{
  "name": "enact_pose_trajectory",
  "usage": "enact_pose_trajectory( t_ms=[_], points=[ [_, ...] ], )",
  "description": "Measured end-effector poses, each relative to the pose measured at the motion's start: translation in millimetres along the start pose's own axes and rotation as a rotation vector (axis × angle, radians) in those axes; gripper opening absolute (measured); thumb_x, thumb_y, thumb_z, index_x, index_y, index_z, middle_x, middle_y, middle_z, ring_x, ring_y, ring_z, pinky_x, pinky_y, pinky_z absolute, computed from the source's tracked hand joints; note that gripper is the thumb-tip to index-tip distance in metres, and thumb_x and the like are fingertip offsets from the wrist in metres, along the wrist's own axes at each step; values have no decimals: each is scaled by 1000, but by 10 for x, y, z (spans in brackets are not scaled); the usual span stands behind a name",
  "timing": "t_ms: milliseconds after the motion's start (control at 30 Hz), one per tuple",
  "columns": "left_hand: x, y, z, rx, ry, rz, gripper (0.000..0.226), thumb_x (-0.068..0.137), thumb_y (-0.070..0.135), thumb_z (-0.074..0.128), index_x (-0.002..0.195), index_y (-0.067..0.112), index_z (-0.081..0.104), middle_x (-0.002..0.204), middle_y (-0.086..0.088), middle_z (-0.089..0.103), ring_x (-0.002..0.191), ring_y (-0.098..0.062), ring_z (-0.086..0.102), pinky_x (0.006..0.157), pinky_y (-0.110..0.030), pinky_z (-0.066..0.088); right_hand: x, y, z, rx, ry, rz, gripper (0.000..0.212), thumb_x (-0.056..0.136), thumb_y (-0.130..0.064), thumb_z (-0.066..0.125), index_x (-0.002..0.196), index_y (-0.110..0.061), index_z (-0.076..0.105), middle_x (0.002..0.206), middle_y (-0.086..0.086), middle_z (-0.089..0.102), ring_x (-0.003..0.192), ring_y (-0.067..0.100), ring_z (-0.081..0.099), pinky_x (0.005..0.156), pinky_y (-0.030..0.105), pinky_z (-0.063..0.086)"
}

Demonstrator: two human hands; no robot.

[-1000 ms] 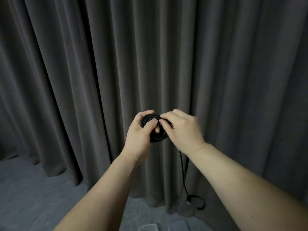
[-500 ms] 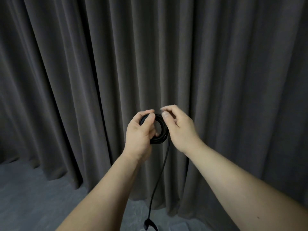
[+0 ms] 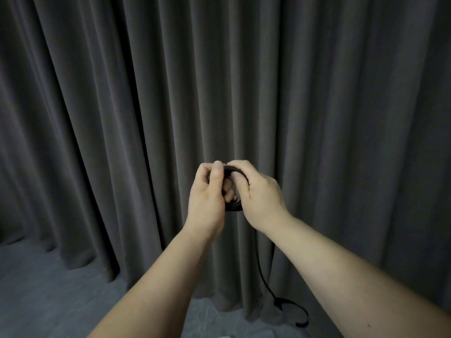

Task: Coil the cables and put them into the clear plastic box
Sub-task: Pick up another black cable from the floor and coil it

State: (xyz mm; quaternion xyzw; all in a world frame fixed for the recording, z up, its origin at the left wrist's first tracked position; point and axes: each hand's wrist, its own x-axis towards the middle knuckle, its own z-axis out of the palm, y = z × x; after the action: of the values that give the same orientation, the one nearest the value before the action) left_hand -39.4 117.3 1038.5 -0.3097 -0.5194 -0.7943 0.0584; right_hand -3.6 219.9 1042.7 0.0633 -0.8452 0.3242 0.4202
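No writing or label can be read on anything. Both hands hold a small black cable coil (image 3: pixel 233 204) up in front of the curtain (image 3: pixel 122 118). The left hand (image 3: pixel 207 198) curls its fingers (image 3: pixel 216 175) round the coil's left side; the right hand (image 3: pixel 260 191) pinches its top and right side. A loose tail (image 3: pixel 262 274) hangs below the right wrist, its end curling near the curtain's foot by the floor (image 3: pixel 48 301).

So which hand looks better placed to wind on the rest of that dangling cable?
Probably the right hand: the loose tail hangs beneath it. The left hand grips the coil, so it looks better kept as the holder.
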Motion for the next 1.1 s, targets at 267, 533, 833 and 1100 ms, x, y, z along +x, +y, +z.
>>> enact_pose_trajectory(
  t_ms=[267, 533, 833, 1100],
  points=[
    [-56, -24, 1, 185, -85, 45, 29, 102, 22, 46, 126, 35, 53, 106, 8, 70, 101, -10, 67, 84, -28, 56, 6, 0, 63, 124, 116, 179, 32, 97, -15, 40, 117, -30, 60, 98, -7, 69, 90, 12, 62, 80, 25, 49],
    [16, 27, -36, 81, -8, 1, 16, 101, 13, 47, 110, 20, 59, 56, 4, 51, 57, -12, 50, 66, -36, 50, 18, 13, 65, 233, 6, 172, 23, 98, -24, 42, 112, -36, 57, 85, -13, 65, 80, 1, 58, 67, 9, 43],
    [72, 27, -6, -102, 18, -35, 15, 101, 17, 48, 97, 15, 61, 52, 5, 40, 46, -7, 37, 56, -25, 39, 15, -14, 127, 335, 114, 106, 28, 101, -22, 42, 116, -28, 64, 71, -24, 56, 72, -6, 55, 67, 7, 38],
    [6, 59, 11, -89, -93, -19, 21, 102, 22, 44, 118, 14, 55, 59, 5, 47, 57, -9, 47, 65, -25, 45, 85, 49, 140, 310, 161, 177, 29, 102, -20, 38, 108, -22, 66, 88, -13, 65, 86, 7, 61, 77, 21, 46]
  ],
)
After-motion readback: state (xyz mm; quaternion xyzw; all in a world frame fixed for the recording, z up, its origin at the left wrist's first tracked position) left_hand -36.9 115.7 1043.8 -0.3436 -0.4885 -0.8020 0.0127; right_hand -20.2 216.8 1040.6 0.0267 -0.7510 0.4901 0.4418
